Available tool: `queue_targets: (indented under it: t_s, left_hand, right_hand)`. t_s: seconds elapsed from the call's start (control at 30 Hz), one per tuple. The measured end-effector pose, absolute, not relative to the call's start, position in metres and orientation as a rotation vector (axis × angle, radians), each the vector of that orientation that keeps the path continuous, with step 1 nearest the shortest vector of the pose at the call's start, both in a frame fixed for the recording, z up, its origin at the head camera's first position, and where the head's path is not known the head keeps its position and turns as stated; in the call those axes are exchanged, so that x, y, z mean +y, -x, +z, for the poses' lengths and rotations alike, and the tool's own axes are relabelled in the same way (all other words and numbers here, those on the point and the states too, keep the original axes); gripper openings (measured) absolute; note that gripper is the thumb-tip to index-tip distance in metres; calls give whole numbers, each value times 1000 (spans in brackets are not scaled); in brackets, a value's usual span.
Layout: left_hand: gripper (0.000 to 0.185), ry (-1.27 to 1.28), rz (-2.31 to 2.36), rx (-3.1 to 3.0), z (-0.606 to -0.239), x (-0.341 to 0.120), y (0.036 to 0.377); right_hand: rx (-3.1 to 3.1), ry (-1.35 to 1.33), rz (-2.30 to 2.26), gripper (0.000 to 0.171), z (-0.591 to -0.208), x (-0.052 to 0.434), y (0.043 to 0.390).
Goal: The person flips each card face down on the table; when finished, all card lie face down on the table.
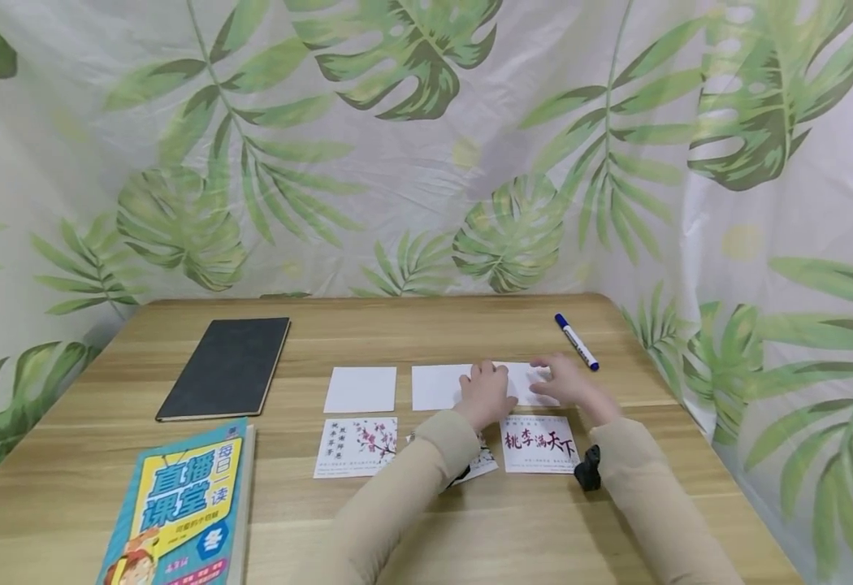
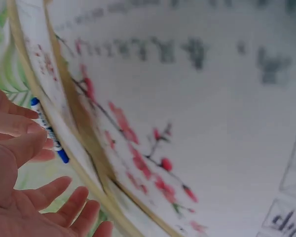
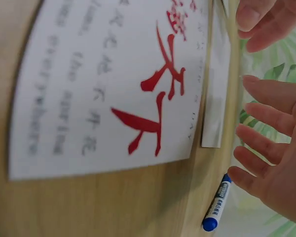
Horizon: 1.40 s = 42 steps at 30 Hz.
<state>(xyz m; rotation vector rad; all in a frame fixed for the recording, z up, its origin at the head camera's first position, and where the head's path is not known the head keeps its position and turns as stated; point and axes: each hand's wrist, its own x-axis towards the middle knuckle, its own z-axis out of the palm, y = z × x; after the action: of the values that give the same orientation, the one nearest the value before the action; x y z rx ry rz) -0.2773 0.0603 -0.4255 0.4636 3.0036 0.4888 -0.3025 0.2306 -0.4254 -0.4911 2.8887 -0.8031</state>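
Near the middle of the head frame, the left hand point(image 1: 483, 390) lies with straight fingers on a blank white card point(image 1: 437, 387), its grip wide and holding nothing. Just right of it, the right hand point(image 1: 565, 379) rests flat on another blank card point(image 1: 529, 382), fingers spread, also holding nothing. Below the hands lie a card with red characters point(image 1: 539, 444) and a blossom card point(image 1: 357, 447) on the wooden surface point(image 1: 426, 520). A blue marker point(image 1: 576, 342) lies to the upper right, and a black notebook point(image 1: 227, 367) at the left.
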Motion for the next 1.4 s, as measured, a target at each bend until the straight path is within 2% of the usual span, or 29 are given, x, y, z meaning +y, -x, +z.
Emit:
queue_targets:
  t_s: [0.37, 0.67, 0.93, 1.4]
  left_hand:
    - [57, -685, 477, 2898, -406, 48, 241]
    - [49, -682, 415, 2981, -411, 44, 229]
    - [43, -671, 378, 3020, -417, 44, 226]
    - [51, -624, 292, 2937, -425, 46, 222]
  right_hand:
    - [2981, 457, -826, 57, -422, 248, 256]
    - [2987, 387, -781, 59, -427, 259, 229]
    - [3014, 422, -744, 51, -437, 257, 219]
    - [2862, 403, -726, 56, -434, 255, 218]
